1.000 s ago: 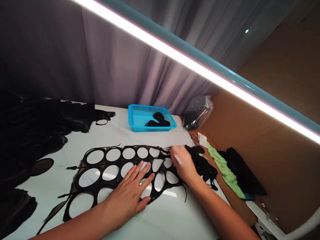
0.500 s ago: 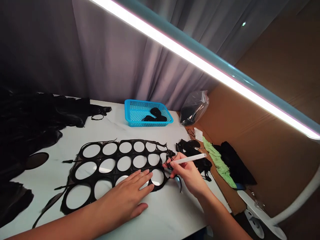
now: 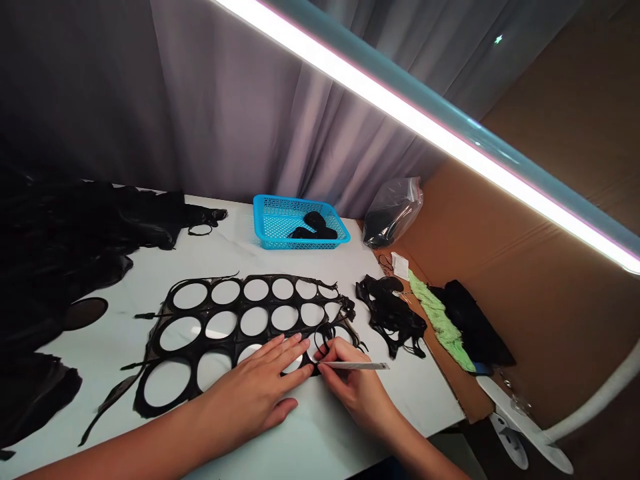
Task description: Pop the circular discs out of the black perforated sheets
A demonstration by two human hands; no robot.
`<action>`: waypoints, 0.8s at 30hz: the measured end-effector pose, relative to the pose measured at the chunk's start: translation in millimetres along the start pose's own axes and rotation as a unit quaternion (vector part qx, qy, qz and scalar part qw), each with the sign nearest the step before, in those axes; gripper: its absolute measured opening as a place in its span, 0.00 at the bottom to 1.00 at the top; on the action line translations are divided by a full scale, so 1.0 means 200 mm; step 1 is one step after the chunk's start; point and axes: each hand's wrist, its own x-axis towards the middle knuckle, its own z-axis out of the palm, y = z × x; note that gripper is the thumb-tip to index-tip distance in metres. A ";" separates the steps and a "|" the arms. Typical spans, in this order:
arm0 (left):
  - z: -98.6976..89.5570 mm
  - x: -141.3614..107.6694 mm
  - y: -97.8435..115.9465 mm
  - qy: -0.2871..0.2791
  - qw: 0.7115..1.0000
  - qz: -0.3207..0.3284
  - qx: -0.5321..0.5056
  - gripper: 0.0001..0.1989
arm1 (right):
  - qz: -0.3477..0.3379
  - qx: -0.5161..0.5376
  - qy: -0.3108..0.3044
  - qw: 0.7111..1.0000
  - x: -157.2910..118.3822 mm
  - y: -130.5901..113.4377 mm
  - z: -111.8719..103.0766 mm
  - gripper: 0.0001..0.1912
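A black sheet (image 3: 227, 345) with rows of round holes lies flat on the white table, its right edge ragged and partly torn. My left hand (image 3: 265, 380) rests flat on the sheet's near side, fingers stretched out. My right hand (image 3: 353, 383) is closed around a slim, pale, pen-like tool (image 3: 365, 365) at the sheet's lower right edge. Thin black loops (image 3: 325, 333) stand up by its fingertips, seemingly pinched there too. The tool's working tip is hidden among my fingers. Right of the sheet lies a tangle of black scraps (image 3: 387, 313).
A blue basket (image 3: 257, 230) with black pieces stands at the back, beside a clear plastic bag (image 3: 395, 217). Black sheets (image 3: 75, 240) are heaped at left. A green cloth (image 3: 443, 327) lies on the right edge by a cardboard wall. A bright lamp tube (image 3: 400, 113) hangs overhead.
My right hand has moved nearer to me and left along the sheet's edge, with the tool turned flatter. Black loops now rise by its fingers. My left hand stays on the sheet.
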 end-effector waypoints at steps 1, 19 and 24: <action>0.00 0.00 0.00 0.006 1.000 0.000 -0.003 0.27 | -0.009 -0.009 0.002 1.000 0.00 0.00 0.00 0.10; -0.03 -0.02 0.01 0.008 1.000 -0.003 0.011 0.29 | 0.010 -0.100 0.217 0.971 0.27 0.07 -0.37 0.14; -0.03 -0.13 0.02 -0.017 0.997 -0.028 0.076 0.34 | 0.113 0.217 0.018 0.969 0.21 -0.09 -0.12 0.17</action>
